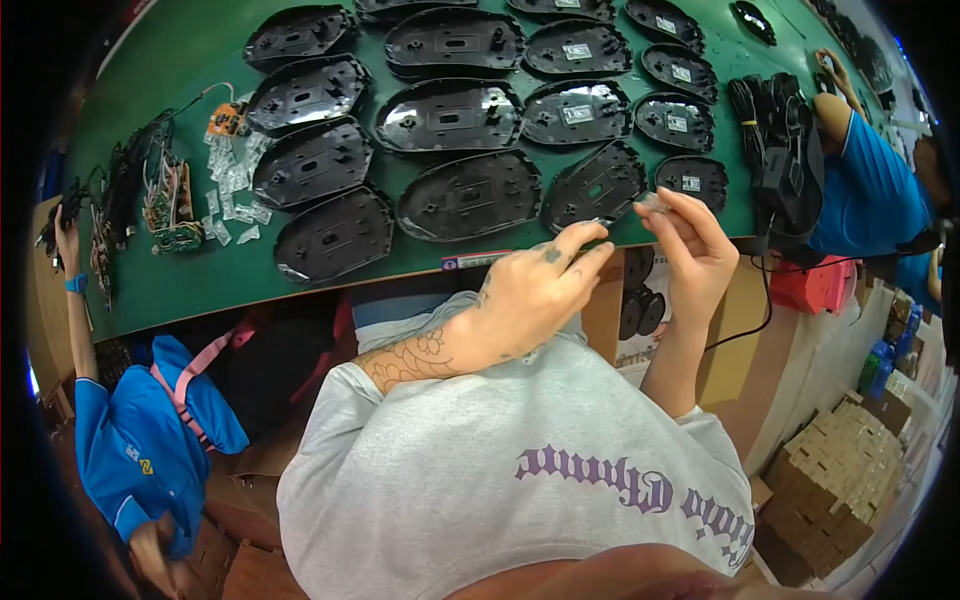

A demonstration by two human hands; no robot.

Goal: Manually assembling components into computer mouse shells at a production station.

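My left hand [535,290] is raised at the front edge of the green table [180,270], its thumb and forefinger pinched on a thin clear strip [598,222]. My right hand [690,245] is beside it, fingers closed on a small clear plastic piece [652,203]. Both hands hover just in front of a black mouse base shell [594,185]. Several more black mouse shells [470,195] lie in rows on the table beyond.
Small clear plastic pieces [232,180] and green circuit boards [170,205] lie at the table's left. A bundle of black cables [775,140] sits at right. People in blue shirts work at left [130,440] and right [865,170]. Cardboard boxes [835,480] stand lower right.
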